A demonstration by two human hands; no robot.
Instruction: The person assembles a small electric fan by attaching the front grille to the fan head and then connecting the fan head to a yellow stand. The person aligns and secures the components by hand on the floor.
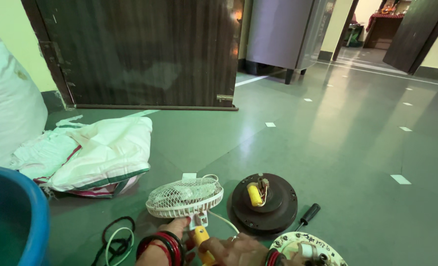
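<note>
A small white fan point(184, 197) with a wire cage lies face up on the green floor. My left hand point(177, 229), red bangles on its wrist, grips the fan's base just under the cage. My right hand point(233, 250), wearing a ring, is closed around a yellow-handled tool point(202, 240) whose tip points up at the fan's base. A white cord point(224, 220) runs from the fan past my right hand.
Right of the fan sits a black round motor housing point(264, 202) with a yellow capacitor point(254, 194). Also here: a black-handled screwdriver point(308, 214), a white round motor plate point(307, 249), coiled cables point(115, 241), a blue tub point(17, 216), white sacks point(95, 155), a dark wooden door point(145, 54).
</note>
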